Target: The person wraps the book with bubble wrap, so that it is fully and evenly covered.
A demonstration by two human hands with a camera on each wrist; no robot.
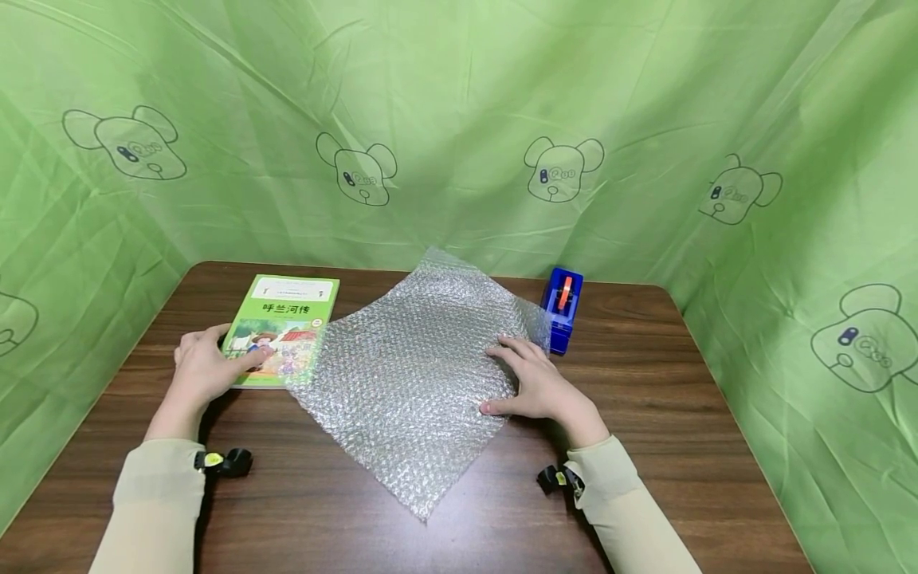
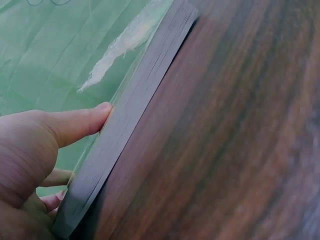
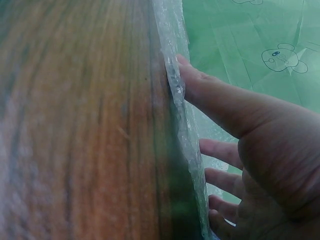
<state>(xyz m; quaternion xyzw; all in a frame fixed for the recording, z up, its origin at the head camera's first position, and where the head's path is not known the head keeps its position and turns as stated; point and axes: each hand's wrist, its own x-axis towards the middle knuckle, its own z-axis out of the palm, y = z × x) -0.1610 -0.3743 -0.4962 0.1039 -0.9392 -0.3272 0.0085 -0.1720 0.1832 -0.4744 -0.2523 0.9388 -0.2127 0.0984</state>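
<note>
Bubble wrap [image 1: 412,375], touched by right hand [image 1: 538,387], fingers spread, could be skewed if book [image 1: 283,331], gripped by left hand [image 1: 205,367], is slid.

Book [image 1: 287,327]: vivid green at left of frame, white band up top, colourful picture below!
Bubble wrap [image 1: 412,371]: silvery-clear, dimpled all over
Tape dispenser [image 1: 554,341]: deep blue, flash of orange
Counter [image 1: 645,446]: dark brown woodgrain
Curtain [image 1: 459,72]: green, outlined cartoon heads
</note>
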